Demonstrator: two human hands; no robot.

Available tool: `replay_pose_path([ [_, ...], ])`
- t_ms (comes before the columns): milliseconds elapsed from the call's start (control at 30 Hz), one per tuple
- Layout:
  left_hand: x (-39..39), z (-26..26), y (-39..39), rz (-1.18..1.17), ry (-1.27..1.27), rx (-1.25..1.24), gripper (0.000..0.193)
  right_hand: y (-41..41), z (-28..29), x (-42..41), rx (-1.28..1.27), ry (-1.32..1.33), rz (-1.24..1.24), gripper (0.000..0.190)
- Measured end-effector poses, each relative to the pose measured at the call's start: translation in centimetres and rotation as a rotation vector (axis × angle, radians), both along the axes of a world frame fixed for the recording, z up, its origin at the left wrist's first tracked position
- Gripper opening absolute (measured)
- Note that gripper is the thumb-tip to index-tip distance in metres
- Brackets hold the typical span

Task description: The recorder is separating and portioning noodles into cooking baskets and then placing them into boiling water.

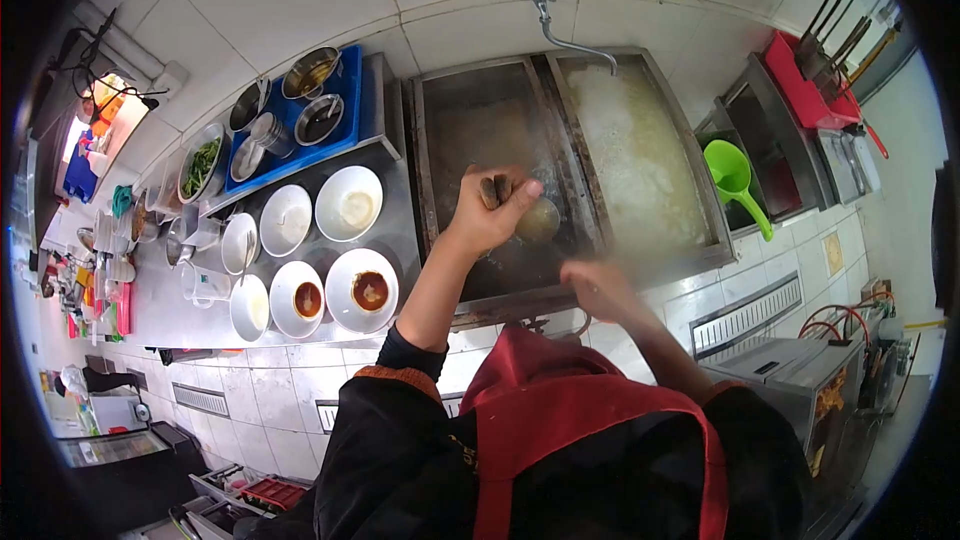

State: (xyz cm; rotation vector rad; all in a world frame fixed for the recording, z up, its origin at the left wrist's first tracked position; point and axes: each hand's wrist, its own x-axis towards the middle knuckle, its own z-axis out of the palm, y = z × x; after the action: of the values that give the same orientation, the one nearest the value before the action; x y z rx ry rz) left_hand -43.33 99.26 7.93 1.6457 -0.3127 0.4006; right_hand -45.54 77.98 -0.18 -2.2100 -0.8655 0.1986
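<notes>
My left hand (487,214) is closed around two brown handles (489,193), held above the darker left basin (431,112) of a steel boiling station. Just right of that hand, a pale round thing (541,220) shows low in the basin; steam blurs it, and whether it joins the handles is unclear. Over the front rim of the station is my right hand (600,289), smeared by motion, its fingers curled. I cannot make out anything in it. Cloudy, foamy liquid (630,142) fills the right basin, under a swivel tap (570,45).
White bowls stand in two rows on the left steel counter; two hold dark sauce, one being the front-right bowl (341,307). Behind them, a blue tray (352,90) carries metal pots. A green ladle (739,184) and a red bin (799,90) with long-handled tools are at right.
</notes>
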Motion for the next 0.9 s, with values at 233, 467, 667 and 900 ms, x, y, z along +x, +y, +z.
replay_pose_path([
  [233,-0.6,0.5,0.1,-0.002,-0.003,-0.059,0.034,-0.9,-0.3,0.4,0.090,0.135,-0.044,0.016],
  [467,0.2,-1.0,1.1,-0.054,-0.021,-0.022,0.035,-0.3,1.7,0.3,-0.003,-0.062,0.034,0.010],
  [667,4.0,0.1,2.4,-0.096,0.016,-0.100,0.034,-1.1,8.3,1.2,0.044,0.128,-0.089,0.012],
  [900,6.5,1.5,2.5,-0.152,0.102,-0.104,0.040,2.7,10.5,0.5,0.089,-0.142,0.172,0.007],
])
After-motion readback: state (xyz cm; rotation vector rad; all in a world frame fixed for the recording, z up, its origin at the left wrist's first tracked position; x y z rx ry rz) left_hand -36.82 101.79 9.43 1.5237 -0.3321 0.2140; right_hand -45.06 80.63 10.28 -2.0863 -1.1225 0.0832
